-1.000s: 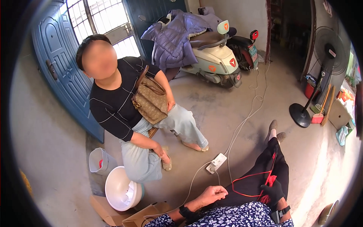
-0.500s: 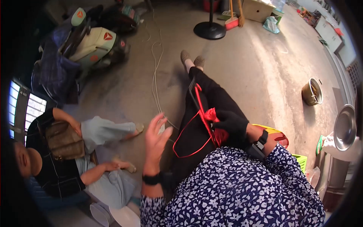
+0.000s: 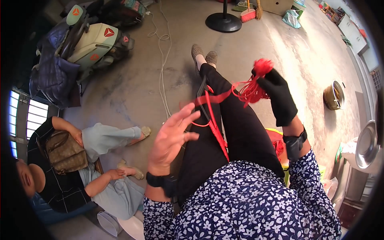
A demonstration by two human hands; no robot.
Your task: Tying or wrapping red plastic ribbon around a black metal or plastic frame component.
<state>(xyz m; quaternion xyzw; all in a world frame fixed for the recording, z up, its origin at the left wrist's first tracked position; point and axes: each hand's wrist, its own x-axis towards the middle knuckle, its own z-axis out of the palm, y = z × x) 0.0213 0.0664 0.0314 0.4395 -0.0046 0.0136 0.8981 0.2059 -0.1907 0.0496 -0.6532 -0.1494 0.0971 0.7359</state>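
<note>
My right hand [image 3: 279,96], in a black glove, is closed around a bundle of red cord [image 3: 256,86] and held out above my right leg. A blurred red strand runs from the bundle leftward, passing behind the fingers of my bare left hand [image 3: 173,138]. That hand is raised over my left thigh with fingers apart, and I see nothing gripped in it. Between my legs lies a long, narrow red woven strip [image 3: 216,134], with dark grey strands [image 3: 203,100] at its far end. A red loop hangs by the left fingertips.
To the left sits another person [image 3: 60,172] with a brown bag [image 3: 66,152] on the lap. A scooter [image 3: 94,46] stands at far left, with a white cable [image 3: 163,80] on the floor. A black round stand base [image 3: 223,23], a metal pot [image 3: 333,96] and a steel basin [image 3: 366,144] are around.
My right hand has swung forward and right with the red cord bundle, away from my lap. My left hand has moved slightly right, and the strand between them has lifted.
</note>
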